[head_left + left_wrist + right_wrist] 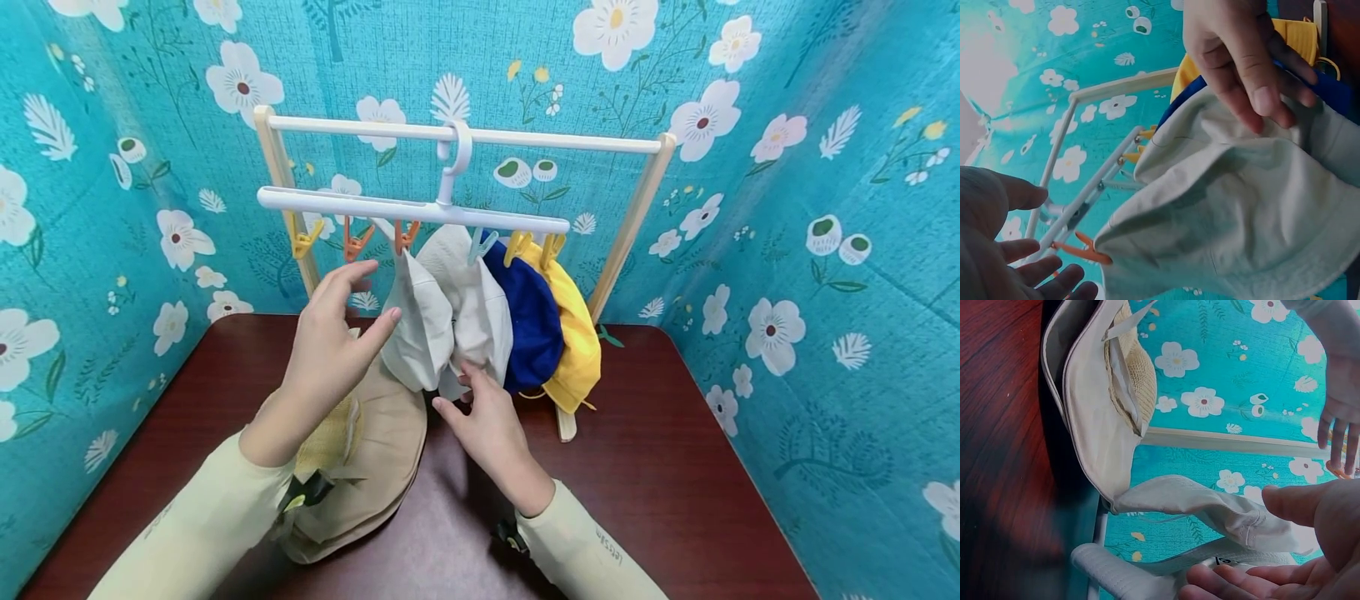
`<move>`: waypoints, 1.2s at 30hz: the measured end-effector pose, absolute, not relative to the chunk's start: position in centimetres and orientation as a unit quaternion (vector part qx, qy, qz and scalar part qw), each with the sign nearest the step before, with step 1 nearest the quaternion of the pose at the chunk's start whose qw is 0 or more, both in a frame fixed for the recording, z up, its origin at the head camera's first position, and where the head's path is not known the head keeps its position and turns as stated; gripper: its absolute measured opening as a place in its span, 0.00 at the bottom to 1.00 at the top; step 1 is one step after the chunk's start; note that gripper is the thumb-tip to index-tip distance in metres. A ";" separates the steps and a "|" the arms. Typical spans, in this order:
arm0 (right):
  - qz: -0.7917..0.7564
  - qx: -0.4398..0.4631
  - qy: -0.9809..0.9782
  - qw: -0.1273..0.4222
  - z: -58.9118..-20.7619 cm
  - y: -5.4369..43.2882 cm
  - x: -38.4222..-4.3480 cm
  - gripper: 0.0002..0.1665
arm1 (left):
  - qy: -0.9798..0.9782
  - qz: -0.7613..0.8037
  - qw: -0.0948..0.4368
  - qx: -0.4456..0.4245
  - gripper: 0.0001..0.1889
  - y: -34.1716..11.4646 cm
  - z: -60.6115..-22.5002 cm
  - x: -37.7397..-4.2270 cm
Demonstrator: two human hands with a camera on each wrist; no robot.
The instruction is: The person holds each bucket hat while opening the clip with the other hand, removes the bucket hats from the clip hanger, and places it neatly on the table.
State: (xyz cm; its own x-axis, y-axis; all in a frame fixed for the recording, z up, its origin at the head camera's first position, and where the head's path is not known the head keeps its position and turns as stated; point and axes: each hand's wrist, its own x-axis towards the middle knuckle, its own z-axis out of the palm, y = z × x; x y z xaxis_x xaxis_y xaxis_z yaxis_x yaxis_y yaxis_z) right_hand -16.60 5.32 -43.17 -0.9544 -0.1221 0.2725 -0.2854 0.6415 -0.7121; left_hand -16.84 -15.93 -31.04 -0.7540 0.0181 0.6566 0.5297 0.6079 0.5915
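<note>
Flowered teal curtains (510,42) surround the surface (675,475). Two pale hats (429,312) hang mid-hanger; the left hand (330,337), fingers apart, is near orange clips (357,242), the right hand (491,429) relaxed at the hats' lower edges.

1. Place: cloth-sided booth around a tabletop; whether within home, shop or lab, cannot tell.
2. Teal floral cloth (517,42) behind and on both sides, close about the table (675,467).
3. Tabletop dark red-brown, grain plain from right wrist.
4. Standing there: small wooden rack (558,141), white hanger (352,206), several hats (525,325) clipped on.
</note>
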 end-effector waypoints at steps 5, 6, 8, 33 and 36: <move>0.408 0.111 -0.901 0.098 -43.1 5.3 -16.5 0.38 | -0.835 -0.424 0.315 -0.152 0.33 -14.8 -29.9 -17.3; 0.408 0.110 -0.901 0.097 -43.1 5.3 -16.4 0.38 | -0.835 -0.425 0.317 -0.148 0.33 -14.6 -29.7 -17.4; 0.409 0.108 -0.901 0.095 -43.0 5.3 -16.4 0.38 | -0.835 -0.425 0.321 -0.140 0.34 -14.4 -29.3 -17.6; 0.402 0.106 -0.903 0.106 -43.1 5.6 -16.7 0.39 | -0.878 -0.349 0.322 -0.058 0.30 -12.0 -28.2 -21.5; 0.402 0.107 -0.903 0.105 -43.2 5.6 -16.6 0.39 | -0.870 -0.350 0.343 -0.059 0.26 -11.9 -28.3 -22.0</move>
